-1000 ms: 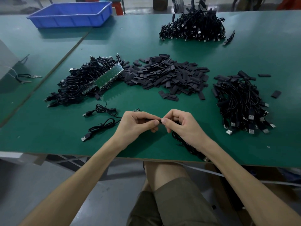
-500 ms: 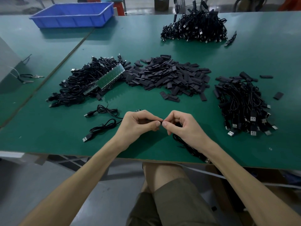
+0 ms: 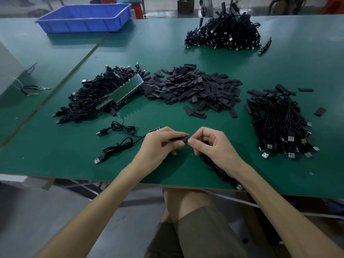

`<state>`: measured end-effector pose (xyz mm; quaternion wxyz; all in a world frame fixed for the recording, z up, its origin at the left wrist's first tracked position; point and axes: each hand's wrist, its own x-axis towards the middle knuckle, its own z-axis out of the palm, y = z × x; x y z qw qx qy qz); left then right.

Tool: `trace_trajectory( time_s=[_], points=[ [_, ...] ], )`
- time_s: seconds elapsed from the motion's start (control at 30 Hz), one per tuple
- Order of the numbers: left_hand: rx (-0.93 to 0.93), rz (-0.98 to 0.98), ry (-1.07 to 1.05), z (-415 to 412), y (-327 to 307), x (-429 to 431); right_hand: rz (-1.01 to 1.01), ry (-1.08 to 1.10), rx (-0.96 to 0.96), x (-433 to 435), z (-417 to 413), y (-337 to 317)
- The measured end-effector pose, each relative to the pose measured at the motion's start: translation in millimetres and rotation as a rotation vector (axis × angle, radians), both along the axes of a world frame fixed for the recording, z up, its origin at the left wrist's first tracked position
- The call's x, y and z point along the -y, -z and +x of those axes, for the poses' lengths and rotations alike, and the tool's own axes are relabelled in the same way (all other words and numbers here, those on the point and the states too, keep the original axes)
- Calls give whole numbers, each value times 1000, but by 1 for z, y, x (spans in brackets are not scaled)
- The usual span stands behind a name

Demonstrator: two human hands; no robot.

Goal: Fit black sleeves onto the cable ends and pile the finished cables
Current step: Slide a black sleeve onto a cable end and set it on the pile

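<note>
pinching a black sleeve (image 3: 178, 139), left hand (image 3: 160, 145) meets right hand (image 3: 214, 146) pinching the cable (image 3: 216, 167).

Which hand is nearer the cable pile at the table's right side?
Right. The right hand is just left of the cable pile; the left hand lies farther left.

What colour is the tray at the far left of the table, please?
The tray is blue, clearest in the head view.

Open table strip (image 3: 167, 119) fronts the sleeve heap (image 3: 193, 88); cable piles (image 3: 277, 118) crowd both sides.
</note>
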<state>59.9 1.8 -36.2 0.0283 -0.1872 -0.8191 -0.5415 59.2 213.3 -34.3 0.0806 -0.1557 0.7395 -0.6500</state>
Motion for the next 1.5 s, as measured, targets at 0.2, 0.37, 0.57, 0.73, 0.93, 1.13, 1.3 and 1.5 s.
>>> trace_trajectory(
  time_s=[0.2, 0.37, 0.57, 0.73, 0.93, 1.13, 1.3, 1.5],
  points=[
    [-282, -222, -75, 0, 0, -2, -9, -18, 7, 0, -4, -1],
    [-100, -80, -51, -1, -1, 0, -5, -44, 18, 0, -4, -2],
    [20, -2, -22, -3, -2, 3, 10, -51, 14, 0, -5, 0],
    [46, 71, -15, 0, -6, 3, 47, -61, 0, 0, -5, 3],
    [-117, -84, -35, 3, -4, -3, 49, -51, -5, -2, -5, 3],
    [-394, -313, -31, 7, 1, -1, 35, -57, 1, -1, -6, 3],
    [-438, -313, -52, 9, -3, -2, 17, -68, 8, -1, -6, 2],
    [-459, -323, -19, 12, -8, -5, -6, -87, 19, -4, -6, 1]
  ],
)
